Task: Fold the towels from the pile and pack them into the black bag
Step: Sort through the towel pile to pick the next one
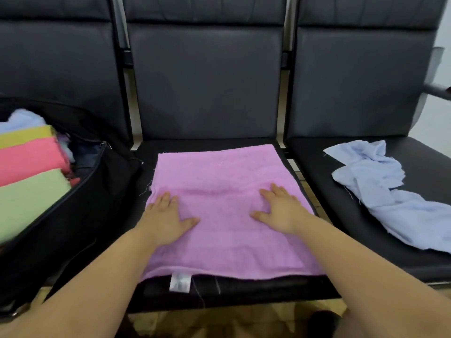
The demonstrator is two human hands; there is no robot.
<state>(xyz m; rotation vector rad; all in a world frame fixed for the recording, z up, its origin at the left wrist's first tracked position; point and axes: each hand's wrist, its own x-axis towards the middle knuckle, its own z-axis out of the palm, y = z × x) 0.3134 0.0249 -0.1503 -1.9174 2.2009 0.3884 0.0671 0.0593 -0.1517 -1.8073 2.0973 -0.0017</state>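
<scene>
A pink towel [219, 172] lies spread flat on the middle black seat [244, 292], its white label hanging over the front edge. My left hand [166, 215] presses flat on the towel's left part, fingers straight. My right hand [280, 208] presses flat on its right part, thumb spread. The open black bag [97, 206] stands on the left seat and holds folded towels: green [29, 201], coral pink [29, 157], yellow and light blue. A crumpled light blue towel [380, 189] lies on the right seat.
Three black padded seats with tall backrests [207, 81] form a row. Metal frame bars run between them. A grey armrest [436, 91] sticks out at the far right. Brownish floor shows below the seat's front edge.
</scene>
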